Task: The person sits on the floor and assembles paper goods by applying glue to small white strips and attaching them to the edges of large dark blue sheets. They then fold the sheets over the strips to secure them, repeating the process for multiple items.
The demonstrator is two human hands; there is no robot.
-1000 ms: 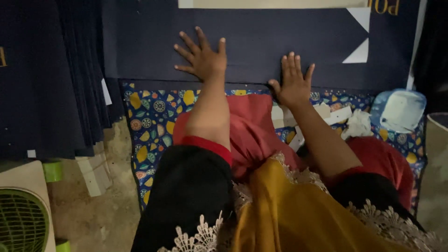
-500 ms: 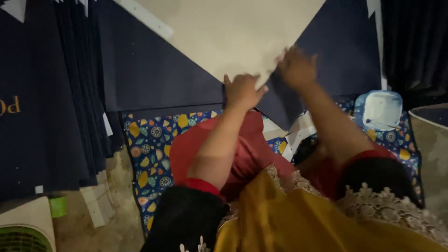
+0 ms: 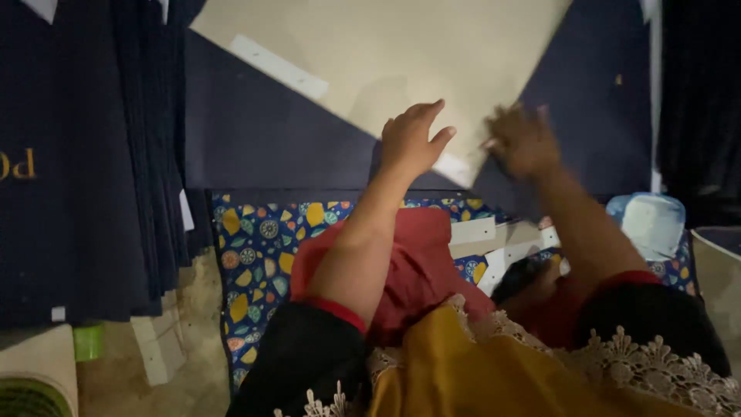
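- Cream sheet (image 3: 401,54) — a large board lying tilted across a navy sheet (image 3: 262,139), its lower corner pointing down between the two hands.
- Left hand (image 3: 413,139): fingers spread wide, palm flat on the cream sheet near its lower-left edge; it grips nothing.
- Right hand (image 3: 525,143): blurred, at the sheet's lower corner, where cream meets navy; whether it pinches the edge, I cannot tell.
- Edges: a white strip (image 3: 278,66) runs along the cream sheet's left edge; a second one lies by the corner under the left hand.
- Room: a stack of navy sheets (image 3: 77,170) crowds the left side — one bears gold lettering; dark cloth closes the right.
- Below the hands, a patterned mat (image 3: 255,247) in blue and yellow, with loose white strips (image 3: 494,247) on it.
- A pale blue cap (image 3: 652,224) sits at the mat's right end.
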